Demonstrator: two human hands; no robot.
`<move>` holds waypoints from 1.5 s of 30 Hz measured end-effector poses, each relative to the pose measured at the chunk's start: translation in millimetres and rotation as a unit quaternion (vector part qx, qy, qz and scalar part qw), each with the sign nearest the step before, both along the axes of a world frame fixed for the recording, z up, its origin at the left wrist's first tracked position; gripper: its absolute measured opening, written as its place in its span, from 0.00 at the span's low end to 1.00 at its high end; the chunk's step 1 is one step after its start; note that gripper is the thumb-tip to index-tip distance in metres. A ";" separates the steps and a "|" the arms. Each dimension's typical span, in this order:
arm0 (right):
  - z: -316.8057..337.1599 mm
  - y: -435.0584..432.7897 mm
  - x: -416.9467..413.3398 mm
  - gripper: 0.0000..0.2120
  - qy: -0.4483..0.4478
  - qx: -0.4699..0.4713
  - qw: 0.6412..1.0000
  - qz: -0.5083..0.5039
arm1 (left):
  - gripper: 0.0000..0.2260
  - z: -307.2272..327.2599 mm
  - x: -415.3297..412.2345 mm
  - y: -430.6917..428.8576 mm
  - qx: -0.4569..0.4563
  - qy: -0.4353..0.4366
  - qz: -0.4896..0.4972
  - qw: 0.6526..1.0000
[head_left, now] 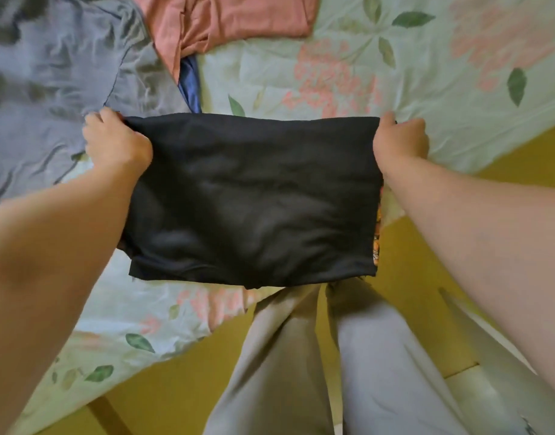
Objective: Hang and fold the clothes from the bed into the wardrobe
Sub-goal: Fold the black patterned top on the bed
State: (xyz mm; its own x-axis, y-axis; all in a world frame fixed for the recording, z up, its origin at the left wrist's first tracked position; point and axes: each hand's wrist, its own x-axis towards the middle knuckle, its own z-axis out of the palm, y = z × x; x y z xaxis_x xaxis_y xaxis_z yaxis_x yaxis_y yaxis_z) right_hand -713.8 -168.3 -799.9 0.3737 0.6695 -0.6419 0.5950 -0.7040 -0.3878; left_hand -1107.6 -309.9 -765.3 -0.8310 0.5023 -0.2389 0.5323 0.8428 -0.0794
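Left hand (pixel 114 142) and right hand (pixel 400 138) each grip a far corner of a folded black garment (pixel 251 199), fingers curled into the cloth, holding it stretched between them above the near edge of the floral bedsheet (pixel 332 73). Its long axis runs left to right, folded edge away from the person, loose edge hanging toward the grey trousers (pixel 380 356). A grey-blue garment (pixel 59 89) lies far left; a salmon-pink garment (pixel 226 20) lies beyond, over a dark blue piece (pixel 190 80).

Left fingers (pixel 108 119), right fingers (pixel 406 125), both tightly curled
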 end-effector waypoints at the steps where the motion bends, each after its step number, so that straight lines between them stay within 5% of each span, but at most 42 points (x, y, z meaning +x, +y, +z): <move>1: -4.3 3.9 -0.9 0.24 -0.001 -0.007 0.999 -0.031 | 0.24 -0.7 -8.1 7.3 -0.024 0.001 -0.003 1.000; 4: -13.8 6.2 -5.4 0.26 0.007 -0.025 0.995 -0.099 | 0.26 -1.8 -37.9 18.4 -0.159 -0.009 -0.142 0.977; 8: -23.3 0.6 -9.9 0.25 -0.033 -0.039 0.998 -0.040 | 0.26 -3.0 -59.4 23.8 -0.276 -0.022 -0.295 0.914; 13: -30.5 1.5 -19.5 0.25 -0.057 -0.009 0.998 -0.031 | 0.22 4.1 -73.7 39.3 -0.343 -0.060 -0.322 0.880; 16: -31.9 7.7 -22.6 0.25 -0.080 0.010 0.995 -0.054 | 0.15 8.2 -83.1 55.9 -0.370 -0.111 -0.232 0.893; 19: -31.3 14.2 -25.7 0.25 -0.087 0.008 0.992 -0.087 | 0.12 9.8 -87.2 59.2 -0.343 -0.150 -0.146 0.916; 29: -24.2 59.8 -44.3 0.27 -0.045 0.060 0.997 -0.037 | 0.07 -7.3 -103.7 49.3 -0.200 -0.070 -0.083 0.974; 33: -24.6 43.0 -34.2 0.25 0.027 0.055 0.997 -0.045 | 0.20 -14.5 -84.0 45.6 -0.168 0.005 -0.054 0.984; 35: -19.8 24.9 -24.7 0.26 0.045 0.050 0.997 -0.027 | 0.27 -12.4 -59.6 44.9 -0.118 0.060 -0.146 0.980; 39: -17.3 -12.3 -3.6 0.33 0.064 -0.003 0.998 -0.015 | 0.33 -10.1 -0.4 43.7 -0.023 -0.053 -0.397 0.916; 45: -9.9 -38.0 16.1 0.34 0.124 -0.093 0.985 0.080 | 0.29 -19.8 99.0 44.8 0.068 -0.127 -0.386 0.911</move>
State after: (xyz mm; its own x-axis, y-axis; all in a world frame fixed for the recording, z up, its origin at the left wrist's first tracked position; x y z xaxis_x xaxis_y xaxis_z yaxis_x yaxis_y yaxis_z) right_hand -697.7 -206.4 -809.8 0.0884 0.5688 -0.8177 0.6077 -0.6813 -0.4081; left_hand -1008.6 -265.1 -785.1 -0.1447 0.9528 -0.2668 0.9571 0.2031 0.2065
